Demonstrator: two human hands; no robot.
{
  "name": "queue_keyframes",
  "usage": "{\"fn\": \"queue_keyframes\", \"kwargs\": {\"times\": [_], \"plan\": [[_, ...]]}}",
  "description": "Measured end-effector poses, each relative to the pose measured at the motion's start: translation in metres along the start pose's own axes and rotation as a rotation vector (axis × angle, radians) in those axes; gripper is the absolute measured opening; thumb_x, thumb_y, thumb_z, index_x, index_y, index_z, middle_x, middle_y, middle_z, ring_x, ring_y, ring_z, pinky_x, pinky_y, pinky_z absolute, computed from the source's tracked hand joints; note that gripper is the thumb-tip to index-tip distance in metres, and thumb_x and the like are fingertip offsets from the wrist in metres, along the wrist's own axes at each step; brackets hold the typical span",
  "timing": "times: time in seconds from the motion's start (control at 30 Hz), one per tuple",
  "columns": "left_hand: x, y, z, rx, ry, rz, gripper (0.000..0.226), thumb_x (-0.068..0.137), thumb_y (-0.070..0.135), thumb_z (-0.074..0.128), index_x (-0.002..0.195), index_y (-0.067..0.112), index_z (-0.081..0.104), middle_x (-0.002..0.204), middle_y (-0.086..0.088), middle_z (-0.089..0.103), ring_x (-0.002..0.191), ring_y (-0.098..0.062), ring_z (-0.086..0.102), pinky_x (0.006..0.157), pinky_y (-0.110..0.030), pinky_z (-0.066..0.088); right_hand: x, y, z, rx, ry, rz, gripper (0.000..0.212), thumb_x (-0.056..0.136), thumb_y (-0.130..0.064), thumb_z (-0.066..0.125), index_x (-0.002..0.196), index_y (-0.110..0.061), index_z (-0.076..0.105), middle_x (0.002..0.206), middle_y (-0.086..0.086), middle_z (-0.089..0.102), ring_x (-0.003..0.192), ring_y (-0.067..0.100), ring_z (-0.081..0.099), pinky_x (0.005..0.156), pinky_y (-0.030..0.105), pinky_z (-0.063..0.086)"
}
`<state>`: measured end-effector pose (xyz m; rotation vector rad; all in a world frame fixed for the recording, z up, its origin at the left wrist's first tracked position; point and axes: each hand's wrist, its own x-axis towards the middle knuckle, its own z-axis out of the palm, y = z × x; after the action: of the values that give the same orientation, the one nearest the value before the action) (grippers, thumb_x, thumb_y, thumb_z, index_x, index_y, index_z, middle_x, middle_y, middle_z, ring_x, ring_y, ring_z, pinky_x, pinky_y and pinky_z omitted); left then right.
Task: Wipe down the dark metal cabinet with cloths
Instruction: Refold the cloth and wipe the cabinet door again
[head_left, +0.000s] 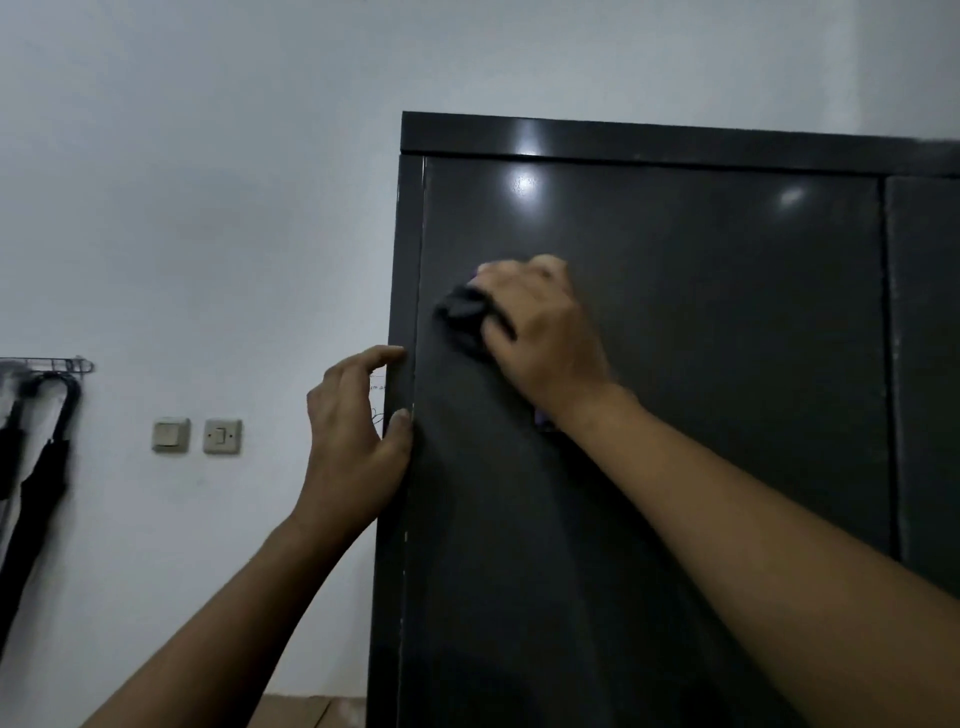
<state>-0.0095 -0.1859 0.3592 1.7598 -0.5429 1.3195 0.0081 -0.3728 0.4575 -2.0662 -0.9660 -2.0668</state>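
The dark metal cabinet (701, 364) fills the right half of the view, its glossy left door facing me. My right hand (545, 332) presses a bunched dark cloth (465, 317) against the upper left part of that door. A bit of purple shows under the wrist, partly hidden. My left hand (358, 431) grips the cabinet's left front edge, fingers wrapped around the corner and thumb on the front face, holding no cloth.
A white wall lies to the left with two light switches (197, 435). A wall rack with a hanging black umbrella (36, 467) is at the far left. A second cabinet door (924, 364) continues to the right.
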Motion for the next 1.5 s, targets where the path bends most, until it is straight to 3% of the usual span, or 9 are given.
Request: {"fn": "queue_keyframes", "kwargs": {"times": [0.13, 0.23, 0.33, 0.57, 0.77, 0.93, 1.07, 1.23, 1.5], "plan": [[-0.001, -0.003, 0.012, -0.026, 0.121, 0.010, 0.061, 0.082, -0.009, 0.061, 0.126, 0.031, 0.051, 0.123, 0.013, 0.045, 0.119, -0.008, 0.037, 0.104, -0.036, 0.036, -0.045, -0.018, 0.010, 0.050, -0.148, -0.303, 0.030, 0.083, -0.016, 0.063, 0.111, -0.011, 0.073, 0.120, 0.005, 0.069, 0.104, 0.028, 0.056, 0.094, 0.044, 0.047], [-0.004, -0.002, 0.015, 0.078, 0.167, 0.072, 0.051, 0.079, -0.005, 0.055, 0.124, 0.020, 0.055, 0.124, -0.005, 0.052, 0.121, -0.023, 0.041, 0.101, -0.015, 0.022, -0.079, -0.020, 0.005, 0.083, -0.202, -0.415, 0.026, 0.083, -0.016, 0.067, 0.107, -0.011, 0.075, 0.118, 0.003, 0.071, 0.100, 0.028, 0.060, 0.090, 0.042, 0.049], [-0.006, 0.014, 0.018, 0.163, 0.112, 0.173, 0.051, 0.073, 0.006, 0.048, 0.122, 0.017, 0.056, 0.124, -0.012, 0.051, 0.121, -0.033, 0.042, 0.097, -0.018, 0.019, -0.109, 0.002, -0.020, 0.055, -0.196, -0.435, 0.022, 0.086, -0.015, 0.068, 0.107, -0.012, 0.076, 0.118, 0.001, 0.071, 0.097, 0.028, 0.062, 0.088, 0.040, 0.049], [-0.010, 0.042, 0.040, 0.334, -0.125, 0.458, 0.046, 0.081, 0.015, 0.052, 0.126, 0.016, 0.059, 0.138, -0.011, 0.046, 0.127, -0.034, 0.042, 0.113, -0.057, 0.030, -0.113, 0.102, -0.093, -0.194, 0.110, 0.080, 0.032, 0.087, -0.005, 0.057, 0.116, -0.008, 0.070, 0.125, 0.004, 0.068, 0.107, 0.024, 0.063, 0.101, 0.024, 0.031], [-0.010, 0.070, 0.077, 0.419, -0.266, 0.590, 0.049, 0.085, 0.028, 0.045, 0.132, 0.022, 0.056, 0.146, -0.009, 0.044, 0.132, -0.032, 0.043, 0.118, -0.060, 0.020, -0.089, 0.167, -0.126, -0.318, 0.368, 0.467, 0.034, 0.091, -0.009, 0.052, 0.123, -0.008, 0.065, 0.123, 0.007, 0.066, 0.107, 0.026, 0.049, 0.094, 0.019, 0.030], [-0.032, 0.082, 0.113, 0.394, -0.289, 0.667, 0.048, 0.084, 0.024, 0.052, 0.132, 0.023, 0.056, 0.145, -0.010, 0.045, 0.133, -0.030, 0.042, 0.118, -0.060, 0.020, -0.137, 0.153, -0.123, -0.313, 0.377, 0.415, 0.035, 0.091, -0.010, 0.053, 0.123, -0.006, 0.067, 0.123, 0.007, 0.067, 0.110, 0.017, 0.048, 0.098, 0.032, 0.040], [-0.049, 0.085, 0.148, 0.453, -0.354, 0.767, 0.050, 0.083, 0.028, 0.048, 0.132, 0.023, 0.056, 0.145, -0.012, 0.047, 0.134, -0.031, 0.044, 0.117, -0.061, 0.019, -0.213, 0.131, -0.137, -0.247, 0.085, 0.121, 0.031, 0.089, -0.009, 0.057, 0.117, -0.008, 0.072, 0.128, 0.003, 0.067, 0.116, 0.012, 0.060, 0.101, 0.028, 0.036], [-0.047, 0.090, 0.167, 0.517, -0.319, 0.802, 0.057, 0.083, 0.033, 0.044, 0.136, 0.017, 0.060, 0.144, -0.013, 0.050, 0.133, -0.031, 0.044, 0.118, -0.063, 0.016, -0.223, 0.144, -0.157, -0.198, -0.064, 0.002, 0.028, 0.091, -0.007, 0.063, 0.118, -0.010, 0.073, 0.131, 0.000, 0.065, 0.112, 0.013, 0.064, 0.096, 0.026, 0.038], [-0.050, 0.086, 0.178, 0.561, -0.247, 0.830, 0.061, 0.084, 0.038, 0.043, 0.140, 0.018, 0.058, 0.144, -0.016, 0.050, 0.132, -0.034, 0.044, 0.115, -0.067, 0.021, -0.118, 0.215, -0.175, -0.366, 0.204, 0.392, 0.033, 0.089, -0.011, 0.053, 0.118, -0.013, 0.068, 0.118, 0.000, 0.068, 0.100, 0.032, 0.055, 0.092, 0.005, 0.023]]}}
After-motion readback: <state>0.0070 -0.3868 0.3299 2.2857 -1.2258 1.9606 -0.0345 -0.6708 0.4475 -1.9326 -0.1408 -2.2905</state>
